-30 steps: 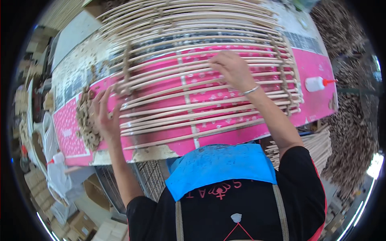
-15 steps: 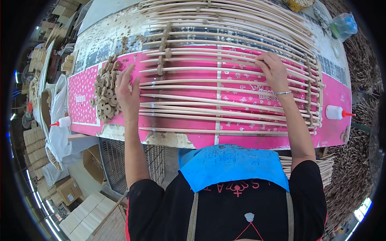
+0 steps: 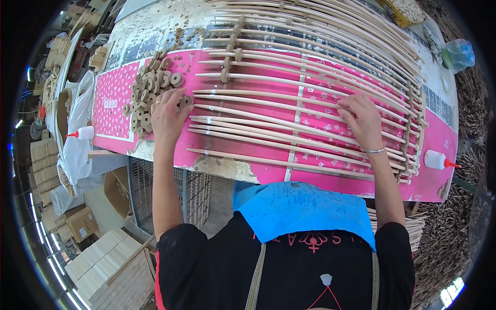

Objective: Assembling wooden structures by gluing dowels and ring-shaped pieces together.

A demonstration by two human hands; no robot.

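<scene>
My left hand (image 3: 167, 118) pinches a round wooden disc with a hole (image 3: 184, 102) close to the pointed tip of a pale wooden rod (image 3: 232, 95). Just left of that hand lies a heap of similar wooden discs (image 3: 143, 98). Farther right, my right hand (image 3: 363, 121) has its thumb and fingertips closed around the same or a neighbouring rod; exactly which is hard to tell. Many slim rods lie side by side across the pink table cover (image 3: 227, 139). Several of the farther ones carry discs (image 3: 225, 75) near their left ends.
White squeeze bottles with red tips stand at the left (image 3: 85, 133) and right (image 3: 435, 160) of the table. A yellow basket of small pale pieces (image 3: 405, 13) and a green-blue plastic bag (image 3: 458, 55) sit at the far right. Stacked wood (image 3: 106, 258) and a carton (image 3: 81, 223) are at lower left.
The left hand has closed on a disc and brought it to a rod's tip. My right hand has shifted slightly nearer along the rods. The whole view has turned a little.
</scene>
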